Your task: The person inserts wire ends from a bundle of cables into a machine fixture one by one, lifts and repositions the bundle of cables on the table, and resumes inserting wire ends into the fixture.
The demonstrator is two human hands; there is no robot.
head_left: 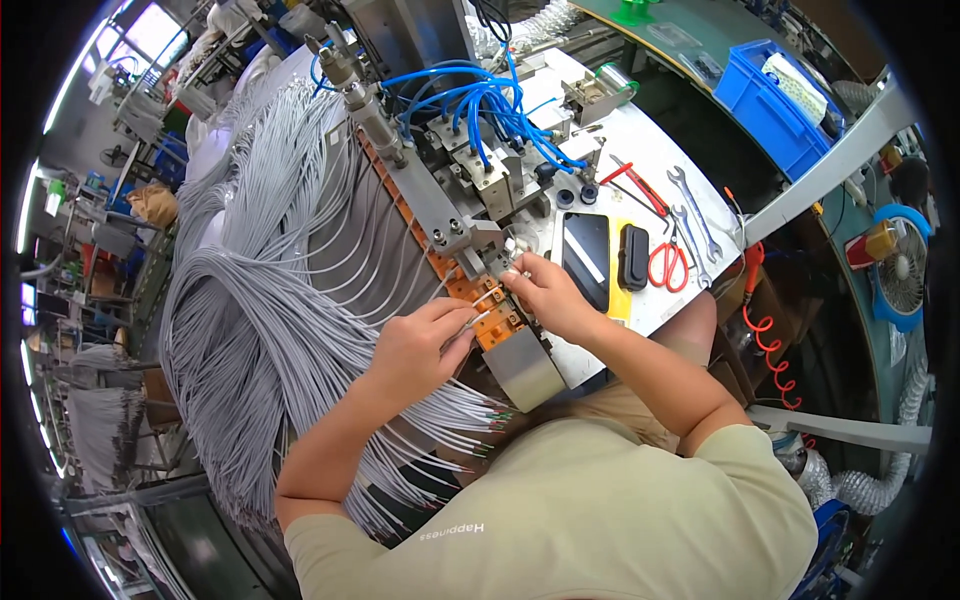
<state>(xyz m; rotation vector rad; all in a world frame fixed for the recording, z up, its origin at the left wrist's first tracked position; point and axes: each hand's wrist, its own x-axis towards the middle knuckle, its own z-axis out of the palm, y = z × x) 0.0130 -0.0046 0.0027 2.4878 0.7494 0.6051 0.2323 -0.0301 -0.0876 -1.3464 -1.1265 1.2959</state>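
Observation:
My left hand point(415, 350) is closed, thumb and fingers pinching a grey cable point(479, 318) whose end points over the orange fixture point(497, 331). My right hand point(550, 297) is on the far side of the fixture, its thumb and fingers closed just below the machine's metal head point(487, 240). What those fingertips hold is too small to make out. Other grey cables run to the long orange rail point(400, 200) under the machine. To the left hangs a large bundle of grey cables point(240, 330), with coloured wire tips point(490, 418) beneath my left forearm.
On the white tabletop point(650, 135) right of the machine lie a phone point(585, 262), a black case point(634, 257), red-handled scissors point(669, 266) and several wrenches point(694, 200). Blue air tubes point(470, 95) loop over the machine. A red coiled hose point(770, 345) hangs at the right.

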